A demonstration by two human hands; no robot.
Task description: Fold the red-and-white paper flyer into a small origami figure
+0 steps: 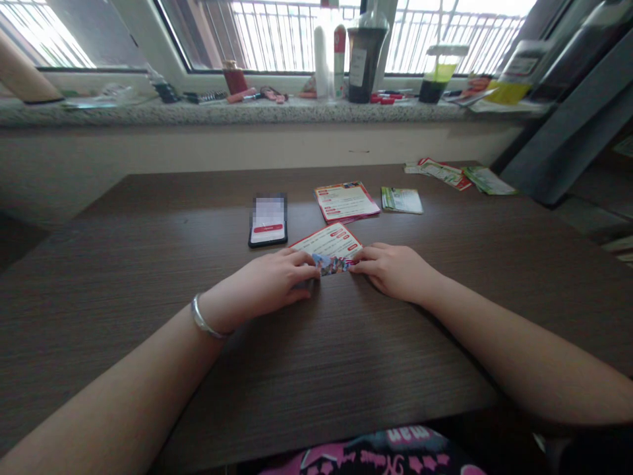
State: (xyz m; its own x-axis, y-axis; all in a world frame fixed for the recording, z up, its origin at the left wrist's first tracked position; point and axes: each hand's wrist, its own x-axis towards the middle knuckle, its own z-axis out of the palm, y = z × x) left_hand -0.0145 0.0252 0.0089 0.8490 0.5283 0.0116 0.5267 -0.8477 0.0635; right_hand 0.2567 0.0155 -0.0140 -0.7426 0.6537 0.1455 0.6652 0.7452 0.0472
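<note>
A printed card [330, 243] with red labels and a colourful picture strip along its near edge lies on the brown table. At its left end my left hand [284, 276], a silver bangle [202, 318] at the wrist, pinches the near edge. My right hand [390, 269] grips the opposite end, thumb and fingers closed on it. The near edge appears folded up or bent over; I cannot tell which. Just beyond the card lies a stack of similar red-edged cards [345, 201]. A phone [268, 221] with a lit screen is beside them on the left.
A small pile of green-and-white cards [401, 200] lies to the right of the stack, with more scattered cards [448, 174] at the table's [148, 277] far right. Bottles, a dark-filled cup [366, 59] and small items line the granite windowsill [277, 113]. A grey curtain hangs right.
</note>
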